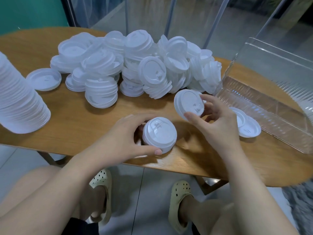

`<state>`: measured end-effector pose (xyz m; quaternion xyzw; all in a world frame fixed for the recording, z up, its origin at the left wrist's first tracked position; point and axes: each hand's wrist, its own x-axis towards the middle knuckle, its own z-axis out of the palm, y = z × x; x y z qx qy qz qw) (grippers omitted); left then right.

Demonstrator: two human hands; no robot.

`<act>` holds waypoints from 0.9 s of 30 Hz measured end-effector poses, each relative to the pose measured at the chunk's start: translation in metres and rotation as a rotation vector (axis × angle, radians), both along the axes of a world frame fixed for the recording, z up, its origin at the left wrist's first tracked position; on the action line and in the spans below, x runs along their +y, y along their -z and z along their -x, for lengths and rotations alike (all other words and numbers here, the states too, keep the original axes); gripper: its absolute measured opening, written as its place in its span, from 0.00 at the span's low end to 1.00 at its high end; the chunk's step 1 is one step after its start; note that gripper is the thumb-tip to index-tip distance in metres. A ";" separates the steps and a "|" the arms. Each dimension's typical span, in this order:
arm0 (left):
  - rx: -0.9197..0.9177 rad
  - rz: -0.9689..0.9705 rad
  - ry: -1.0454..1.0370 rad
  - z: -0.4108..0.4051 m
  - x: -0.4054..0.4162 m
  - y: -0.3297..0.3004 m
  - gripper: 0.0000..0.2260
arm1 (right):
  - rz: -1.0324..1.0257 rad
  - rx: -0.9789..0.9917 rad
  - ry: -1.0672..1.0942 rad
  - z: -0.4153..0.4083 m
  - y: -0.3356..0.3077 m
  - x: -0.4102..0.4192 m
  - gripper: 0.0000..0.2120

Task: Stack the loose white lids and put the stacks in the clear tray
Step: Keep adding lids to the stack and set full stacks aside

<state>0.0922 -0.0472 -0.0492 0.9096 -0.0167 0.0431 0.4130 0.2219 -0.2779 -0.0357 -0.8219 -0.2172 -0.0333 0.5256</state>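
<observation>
Our right hand [214, 119] pinches one lid [188, 103], tilted, up and right of the short stack [159, 134] our left hand [125, 138] clasps (dome up).

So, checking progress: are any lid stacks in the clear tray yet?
No, the clear tray holds no lids; two lie on the table beside it.

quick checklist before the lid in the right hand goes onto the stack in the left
1. Right hand has a firm grip on the single lid: ok, fingers on its rim.
2. Left hand steadies the small stack: ok.
3. Lid faces the same way as the stack: ok, both show their tops, though the lid is tilted.
4. Path between lid and stack clear: ok.
5. Clear tray has room: ok, looks empty.
6. Stack fully nested: cannot tell.
</observation>
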 end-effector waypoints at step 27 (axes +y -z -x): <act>0.018 0.072 -0.021 -0.002 -0.001 0.002 0.34 | 0.257 -0.054 -0.423 0.031 0.005 0.021 0.26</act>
